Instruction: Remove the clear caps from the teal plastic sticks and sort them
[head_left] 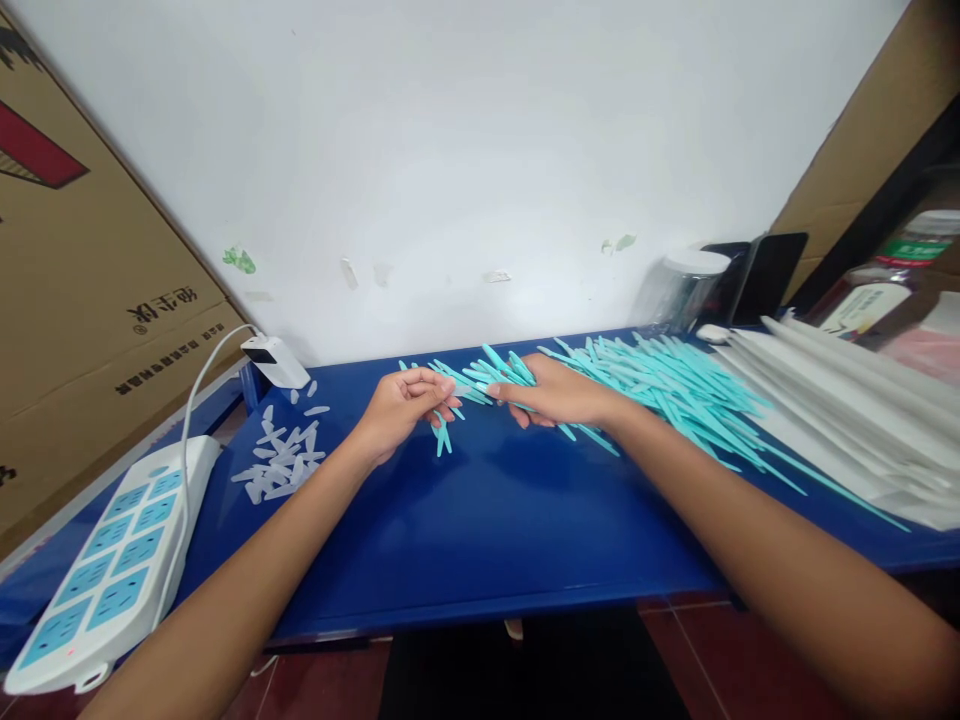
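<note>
My right hand [559, 392] is wrapped round a bundle of slim turquoise sticks [502, 372], whose ends fan out to the left past the thumb. Close beside them, my left hand [414, 405] is closed in a pinch; what its fingertips hold is too small to make out. More turquoise sticks [444, 438] lie on the blue table just behind and below the left fingers. A large heap of the same sticks [667, 385] spreads to the right of my right hand. Small translucent whitish pieces [283, 460] lie scattered left of my left forearm.
A white power strip [120, 560] with a cable and a white charger [276, 360] stand at the left. White packets [862, 420] are stacked at the right, with a clear jar [682, 290] and a labelled bottle [877, 290] behind. A cardboard box [97, 260] rises at the left.
</note>
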